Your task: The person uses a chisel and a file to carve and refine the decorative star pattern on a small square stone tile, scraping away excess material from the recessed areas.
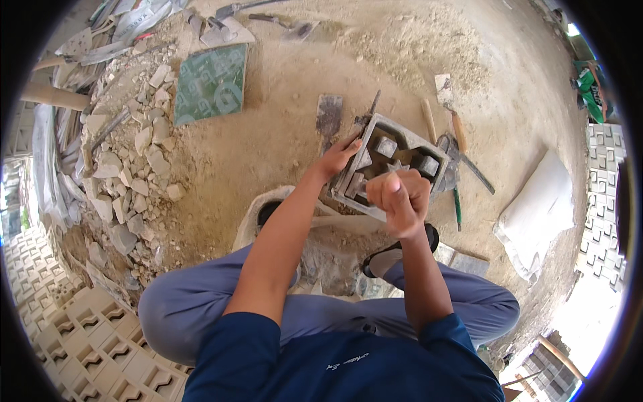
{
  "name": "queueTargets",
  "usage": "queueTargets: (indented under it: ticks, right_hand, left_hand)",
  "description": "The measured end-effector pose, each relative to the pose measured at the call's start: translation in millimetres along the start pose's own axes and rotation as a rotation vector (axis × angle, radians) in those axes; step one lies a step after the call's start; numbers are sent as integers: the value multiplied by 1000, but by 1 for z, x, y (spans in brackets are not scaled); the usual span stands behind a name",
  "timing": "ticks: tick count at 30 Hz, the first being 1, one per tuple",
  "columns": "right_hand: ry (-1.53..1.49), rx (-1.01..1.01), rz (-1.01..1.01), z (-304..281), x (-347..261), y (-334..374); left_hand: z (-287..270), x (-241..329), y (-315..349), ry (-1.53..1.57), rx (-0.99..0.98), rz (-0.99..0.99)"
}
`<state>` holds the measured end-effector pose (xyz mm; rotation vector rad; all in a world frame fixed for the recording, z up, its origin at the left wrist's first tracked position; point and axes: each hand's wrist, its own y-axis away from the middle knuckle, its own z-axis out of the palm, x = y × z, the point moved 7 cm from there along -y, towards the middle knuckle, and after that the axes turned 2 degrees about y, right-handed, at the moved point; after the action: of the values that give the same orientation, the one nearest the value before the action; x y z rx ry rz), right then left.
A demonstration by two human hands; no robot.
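Observation:
A grey rectangular block mould (429, 149) with raised square studs and hollows inside lies tilted on the ground in front of me. My left hand (340, 159) grips its left side wall, thumb along the rim. Above the mould's near part, my right hand (402, 201) is closed in a fist, thumb side up. What the fist holds, if anything, is hidden. Just left of the fist, a small greyish-brown piece (356, 185) shows at the mould's near left corner; I cannot tell whether it is part of the mould or a tool.
A flat-bladed trowel (329, 115) lies beyond my left hand. Right of the mould are a wooden-handled tool (459, 130) and a green-handled one (457, 209). Broken rubble (144, 144) is heaped left, near a green board (211, 82). A white sack (539, 208) lies right; patterned blocks (100, 328) stand lower left.

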<state>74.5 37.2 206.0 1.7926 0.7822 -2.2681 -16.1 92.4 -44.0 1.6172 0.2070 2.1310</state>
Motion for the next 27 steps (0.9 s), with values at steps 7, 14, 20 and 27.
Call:
queueTargets:
  ticks: [7,14,20,27]
  right_hand:
    - [95,-1,67,-7,-2,0]
    - [226,-20,258,-21,12,-4]
    - [381,-77,329,-8,23,-18]
    - [300,-128,374,-3,33,-39]
  left_hand:
    - [-1,-4,4,40,-17,-16]
    - [13,7,14,70,-25,-108]
    - [-2,4,13,-1,27,-76]
    - [-3,-1,5,-16,-44,-110]
